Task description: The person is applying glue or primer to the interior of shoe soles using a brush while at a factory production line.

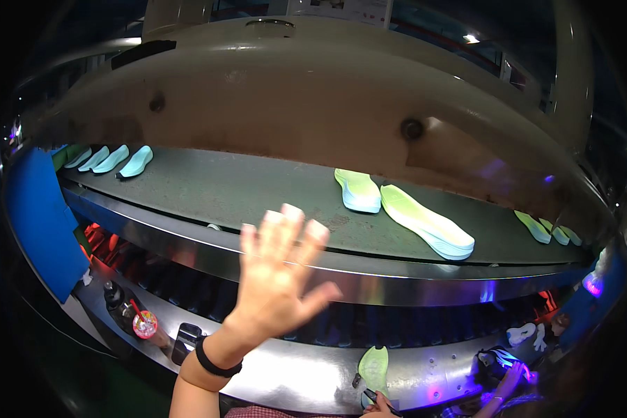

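Observation:
My left hand (275,279), a black band on its wrist, is stretched out with fingers spread and nothing in it. It is raised in front of the dark conveyor belt (237,188) and its metal edge. To its right on the belt lie two yellow-green and pale blue shoe midsoles, a shorter-looking one (359,191) and a long one (428,223). Low in the view, my right hand (377,405), partly cut off, is closed round a slim black pen-like tool (383,400). Beside it a yellow-green sole (374,369) lies on the metal shelf (292,369).
A beige machine hood (279,104) overhangs the belt. Several light blue midsoles (136,161) lie far left, and green ones (533,226) far right. A dark bottle (115,299) and a drink cup (145,325) stand on the shelf. Another person's hand (510,382) is at lower right.

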`<state>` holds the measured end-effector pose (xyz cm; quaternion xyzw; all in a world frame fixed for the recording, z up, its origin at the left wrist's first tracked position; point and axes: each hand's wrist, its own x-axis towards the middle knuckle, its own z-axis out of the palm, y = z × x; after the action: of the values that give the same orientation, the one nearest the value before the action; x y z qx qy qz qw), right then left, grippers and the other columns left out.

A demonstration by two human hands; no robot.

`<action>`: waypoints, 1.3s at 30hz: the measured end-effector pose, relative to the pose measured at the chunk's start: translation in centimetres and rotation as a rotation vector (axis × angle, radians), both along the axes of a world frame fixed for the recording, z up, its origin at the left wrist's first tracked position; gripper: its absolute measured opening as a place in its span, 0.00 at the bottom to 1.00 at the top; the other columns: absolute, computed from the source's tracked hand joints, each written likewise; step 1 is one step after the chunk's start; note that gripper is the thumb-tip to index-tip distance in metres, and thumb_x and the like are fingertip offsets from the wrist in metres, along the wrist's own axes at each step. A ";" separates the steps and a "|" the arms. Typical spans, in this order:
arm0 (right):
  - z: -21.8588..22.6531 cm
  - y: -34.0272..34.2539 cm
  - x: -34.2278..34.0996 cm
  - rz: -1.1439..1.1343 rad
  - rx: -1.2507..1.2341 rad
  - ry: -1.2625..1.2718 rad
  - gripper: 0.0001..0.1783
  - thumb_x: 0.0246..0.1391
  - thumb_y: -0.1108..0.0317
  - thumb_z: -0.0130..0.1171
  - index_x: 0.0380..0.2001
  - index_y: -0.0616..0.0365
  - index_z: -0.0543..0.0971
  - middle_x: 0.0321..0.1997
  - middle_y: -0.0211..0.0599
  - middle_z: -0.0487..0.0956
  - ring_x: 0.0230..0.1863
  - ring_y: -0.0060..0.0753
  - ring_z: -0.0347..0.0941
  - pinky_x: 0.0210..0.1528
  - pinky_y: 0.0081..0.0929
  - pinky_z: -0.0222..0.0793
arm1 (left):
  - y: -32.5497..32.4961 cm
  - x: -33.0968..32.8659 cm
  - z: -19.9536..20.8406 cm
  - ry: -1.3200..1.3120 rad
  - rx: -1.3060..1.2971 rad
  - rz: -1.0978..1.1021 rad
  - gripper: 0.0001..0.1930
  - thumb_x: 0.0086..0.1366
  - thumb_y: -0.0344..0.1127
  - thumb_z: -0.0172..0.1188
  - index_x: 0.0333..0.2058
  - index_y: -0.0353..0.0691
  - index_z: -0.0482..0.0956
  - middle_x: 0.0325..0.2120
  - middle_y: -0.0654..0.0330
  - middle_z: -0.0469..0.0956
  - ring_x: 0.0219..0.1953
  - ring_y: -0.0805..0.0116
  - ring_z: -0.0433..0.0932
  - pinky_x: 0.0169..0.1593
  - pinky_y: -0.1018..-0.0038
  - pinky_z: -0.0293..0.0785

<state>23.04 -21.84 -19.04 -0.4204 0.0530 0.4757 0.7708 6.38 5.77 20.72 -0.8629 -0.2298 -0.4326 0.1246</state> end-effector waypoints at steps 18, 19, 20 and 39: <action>1.2 -0.4 -0.3 0.002 0.014 0.060 0.24 0.55 0.52 0.45 0.51 0.51 0.63 0.36 0.43 0.73 0.37 0.46 0.70 0.38 0.44 0.68 | 1.7 3.0 -2.2 -0.576 -0.128 -0.313 0.26 0.51 0.27 0.54 0.52 0.35 0.61 0.51 0.47 0.61 0.49 0.58 0.66 0.53 0.68 0.61; 1.2 0.1 0.1 0.056 0.031 0.066 0.24 0.55 0.51 0.44 0.51 0.50 0.62 0.38 0.44 0.72 0.41 0.51 0.68 0.42 0.47 0.66 | 1.3 4.5 -2.6 -0.490 -0.115 -0.276 0.23 0.50 0.31 0.56 0.47 0.35 0.66 0.48 0.48 0.64 0.49 0.56 0.65 0.54 0.64 0.59; 0.8 -0.3 0.2 0.070 0.025 0.057 0.24 0.55 0.51 0.44 0.51 0.50 0.62 0.37 0.44 0.72 0.41 0.50 0.68 0.42 0.47 0.66 | 0.9 6.0 -3.4 -0.404 -0.101 -0.240 0.20 0.49 0.35 0.58 0.42 0.35 0.70 0.46 0.49 0.66 0.50 0.54 0.64 0.54 0.61 0.58; -3.7 -0.2 0.7 0.167 0.048 0.026 0.24 0.54 0.50 0.43 0.52 0.48 0.62 0.35 0.42 0.72 0.41 0.48 0.69 0.41 0.47 0.67 | 3.8 11.5 -10.8 -0.385 0.190 -0.069 0.14 0.51 0.44 0.53 0.33 0.45 0.76 0.35 0.66 0.75 0.40 0.71 0.70 0.48 0.69 0.56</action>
<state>23.70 -22.04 -22.78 -0.3985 0.0164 0.5449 0.7375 17.83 9.61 9.92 -0.7559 -0.1780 -0.6133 0.1441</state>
